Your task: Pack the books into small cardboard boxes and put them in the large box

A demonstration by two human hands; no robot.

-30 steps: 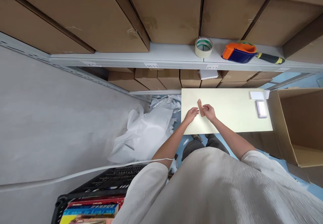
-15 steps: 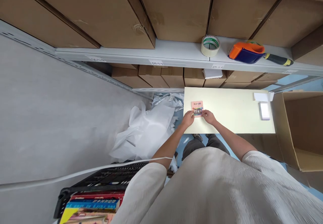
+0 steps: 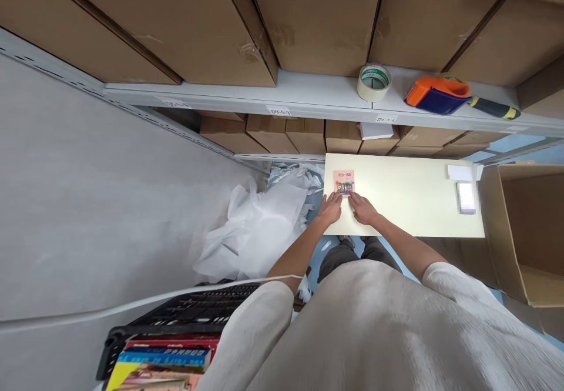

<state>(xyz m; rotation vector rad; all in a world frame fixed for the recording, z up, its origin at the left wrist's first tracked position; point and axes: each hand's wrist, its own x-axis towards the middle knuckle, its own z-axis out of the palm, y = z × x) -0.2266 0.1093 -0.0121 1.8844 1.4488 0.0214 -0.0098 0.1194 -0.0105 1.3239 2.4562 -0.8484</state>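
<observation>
A small pink booklet [image 3: 344,181] with a colourful picture on its lower part lies flat near the left end of the pale yellow table [image 3: 405,197]. My left hand [image 3: 331,207] rests palm down at its lower left corner, fingers spread. On the other side, my right hand [image 3: 362,209] lies flat with its fingertips touching the lower right edge. Neither hand is wrapped round the booklet.
White wrapping sheets [image 3: 259,226] heap left of the table. Tape [image 3: 373,83] and an orange-and-blue tape dispenser [image 3: 438,94] sit on the shelf. An open carton [image 3: 506,232] stands right. A black crate [image 3: 112,344] holds books, lower left; a white cable [image 3: 132,307] crosses above it.
Both hands have let go of the booklet's lower edge and flattened out. The booklet now lies slightly farther from me on the table. The whole view has shifted a little.
</observation>
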